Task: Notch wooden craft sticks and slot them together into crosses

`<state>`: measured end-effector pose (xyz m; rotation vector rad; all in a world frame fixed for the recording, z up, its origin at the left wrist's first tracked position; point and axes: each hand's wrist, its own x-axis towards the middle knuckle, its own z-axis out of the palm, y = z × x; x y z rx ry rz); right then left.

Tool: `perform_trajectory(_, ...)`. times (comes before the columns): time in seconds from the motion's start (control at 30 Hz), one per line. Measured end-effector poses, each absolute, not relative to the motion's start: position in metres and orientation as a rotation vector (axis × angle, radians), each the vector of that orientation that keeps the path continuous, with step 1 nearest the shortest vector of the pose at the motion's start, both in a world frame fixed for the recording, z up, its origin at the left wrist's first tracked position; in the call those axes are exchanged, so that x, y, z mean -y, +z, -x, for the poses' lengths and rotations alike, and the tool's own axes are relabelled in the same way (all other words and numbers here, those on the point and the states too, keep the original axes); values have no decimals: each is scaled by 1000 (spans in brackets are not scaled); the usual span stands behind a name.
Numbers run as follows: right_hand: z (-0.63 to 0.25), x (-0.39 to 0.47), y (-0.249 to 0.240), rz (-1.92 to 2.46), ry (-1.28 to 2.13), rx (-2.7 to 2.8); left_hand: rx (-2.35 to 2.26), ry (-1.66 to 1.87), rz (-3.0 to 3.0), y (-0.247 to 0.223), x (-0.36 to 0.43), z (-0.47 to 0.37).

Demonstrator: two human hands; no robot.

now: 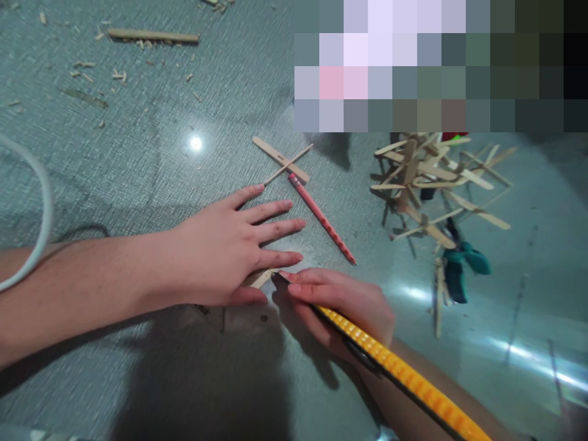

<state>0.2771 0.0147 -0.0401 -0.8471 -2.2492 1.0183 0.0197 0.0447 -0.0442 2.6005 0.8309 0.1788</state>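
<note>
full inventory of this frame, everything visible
wooden stick under left palm: 1, pale wood, pinned flat
utility knife: 1, yellow and black, tip at that stick
pencil: 1, red, right of left fingers
crossed sticks: 2, pale wood, above pencil
stick structure: 1, pale wood, right
pliers: 1, teal handles, beneath structure
long stick: 1, wood, top left, among shavings
cable: 1, white, left edge
floor: grey-green
left hand: flat, fingers spread
right hand: gripping knife

Flat wooden stick [261, 279], yellow cutter [404, 373]
</note>
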Motion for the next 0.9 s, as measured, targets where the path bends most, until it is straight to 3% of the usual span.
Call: perform_trajectory(0.9, -277, -15, -47, 808, 1031, 2242, -863, 161, -2598, -42, -46, -19)
